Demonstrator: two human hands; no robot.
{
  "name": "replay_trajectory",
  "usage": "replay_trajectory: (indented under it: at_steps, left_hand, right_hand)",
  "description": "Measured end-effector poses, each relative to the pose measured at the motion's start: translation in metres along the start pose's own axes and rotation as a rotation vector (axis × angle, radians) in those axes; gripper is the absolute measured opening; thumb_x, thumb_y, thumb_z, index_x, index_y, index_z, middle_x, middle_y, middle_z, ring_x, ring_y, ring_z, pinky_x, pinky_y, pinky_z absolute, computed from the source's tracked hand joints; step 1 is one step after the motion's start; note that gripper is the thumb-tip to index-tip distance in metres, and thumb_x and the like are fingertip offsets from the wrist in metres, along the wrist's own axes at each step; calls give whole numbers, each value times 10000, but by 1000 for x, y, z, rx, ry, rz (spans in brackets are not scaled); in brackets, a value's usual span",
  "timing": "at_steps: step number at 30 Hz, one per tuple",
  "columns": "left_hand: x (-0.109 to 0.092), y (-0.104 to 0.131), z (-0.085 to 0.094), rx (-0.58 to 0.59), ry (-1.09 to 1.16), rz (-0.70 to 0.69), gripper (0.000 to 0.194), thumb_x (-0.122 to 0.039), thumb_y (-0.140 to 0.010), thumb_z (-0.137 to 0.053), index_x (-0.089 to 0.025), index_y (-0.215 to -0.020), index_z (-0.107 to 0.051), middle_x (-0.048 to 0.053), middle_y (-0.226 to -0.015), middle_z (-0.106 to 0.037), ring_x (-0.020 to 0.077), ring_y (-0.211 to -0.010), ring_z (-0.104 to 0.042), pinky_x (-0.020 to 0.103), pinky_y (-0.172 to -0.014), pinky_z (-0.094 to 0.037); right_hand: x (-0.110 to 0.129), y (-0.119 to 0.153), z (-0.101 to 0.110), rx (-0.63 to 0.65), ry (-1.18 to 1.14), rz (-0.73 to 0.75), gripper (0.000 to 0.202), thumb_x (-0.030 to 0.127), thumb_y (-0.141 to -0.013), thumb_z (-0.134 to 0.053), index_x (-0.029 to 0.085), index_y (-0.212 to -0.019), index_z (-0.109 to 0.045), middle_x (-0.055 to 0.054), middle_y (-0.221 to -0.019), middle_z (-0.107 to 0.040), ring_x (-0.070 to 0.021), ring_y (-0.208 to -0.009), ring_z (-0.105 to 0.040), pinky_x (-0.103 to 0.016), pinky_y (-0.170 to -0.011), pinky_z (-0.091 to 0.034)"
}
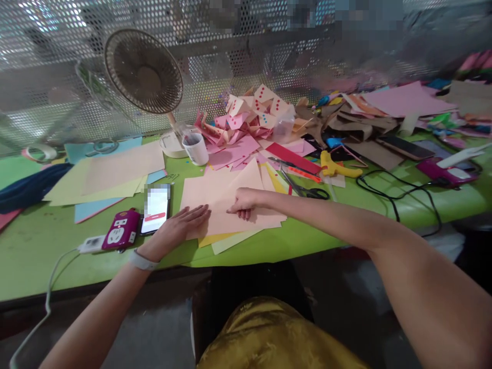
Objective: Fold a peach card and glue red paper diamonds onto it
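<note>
My left hand [188,221] lies flat on a peach sheet of paper [200,190], palm down with the fingers stretched out. Over the middle of that sheet, my right hand [244,204] is closed, its fingers curled under and pressed against the paper; I see nothing held in them. A pointed flap of peach paper [251,173] stands just behind the right hand, partly covered by it. Beneath the sheet, edges of yellow paper [210,240] and pale green paper [230,243] stick out toward me.
Left of the paper lie a phone [157,207] and a purple power strip [122,229] with a white cord. Behind stand a fan [144,72] and a white mug [197,149]. Scissors [307,190], a yellow glue gun [336,165], black cable [384,197] and paper scraps [246,115] lie rightward.
</note>
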State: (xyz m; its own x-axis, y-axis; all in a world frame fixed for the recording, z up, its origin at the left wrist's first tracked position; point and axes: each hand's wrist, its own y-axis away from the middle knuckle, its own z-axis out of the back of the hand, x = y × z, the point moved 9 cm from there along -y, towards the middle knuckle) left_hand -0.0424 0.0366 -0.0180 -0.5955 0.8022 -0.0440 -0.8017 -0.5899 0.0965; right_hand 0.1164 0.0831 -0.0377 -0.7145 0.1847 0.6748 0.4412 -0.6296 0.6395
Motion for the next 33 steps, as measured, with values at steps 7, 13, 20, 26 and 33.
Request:
replay_trajectory:
  at_steps: [7, 13, 20, 26, 33]
  left_hand:
    - [-3, 0, 3, 12, -32, 7, 617, -66, -938, -274, -227, -1528, -191, 52, -1585, -243, 151, -1454, -222, 404, -1198, -190]
    - [1, 0, 0, 5, -67, -7, 634, -51, -924, -279, -222, -1529, -196, 72, -1571, -274, 169, -1441, -264, 405, -1182, -236]
    - [5, 0, -4, -11, -82, -17, 642, -53, -917, -285, -230, -1528, -203, 67, -1569, -274, 181, -1435, -282, 419, -1173, -259]
    - [7, 7, 1, -32, -99, 3, 653, -52, -902, -292, -251, -1522, -235, 48, -1556, -294, 189, -1411, -334, 403, -1154, -306]
    - [13, 23, 6, -46, -159, 20, 789, 23, -785, -311, -267, -1517, -248, 11, -1540, -329, 191, -1406, -343, 404, -1133, -342]
  right_hand:
    - [-59, 24, 33, -40, -76, -76, 357, 374, -787, -739, 94, -598, -623, -35, -525, -640, -111, -469, -608, -250, -575, -573]
    - [-106, 47, 57, -117, -96, -164, 386, 416, -793, -727, 84, -618, -636, -57, -527, -651, -99, -459, -592, -224, -507, -539]
    - [-113, 54, 63, -137, -116, -158, 376, 407, -768, -751, 89, -599, -643, -59, -522, -652, -83, -430, -563, -197, -483, -506]
    - [-113, 54, 63, -160, -138, -134, 364, 385, -791, -729, 100, -585, -635, -63, -509, -649, -96, -447, -580, -202, -492, -509]
    - [-107, 59, 59, -192, -133, -105, 343, 323, -820, -696, 109, -565, -616, -44, -515, -634, -90, -441, -570, -196, -478, -486]
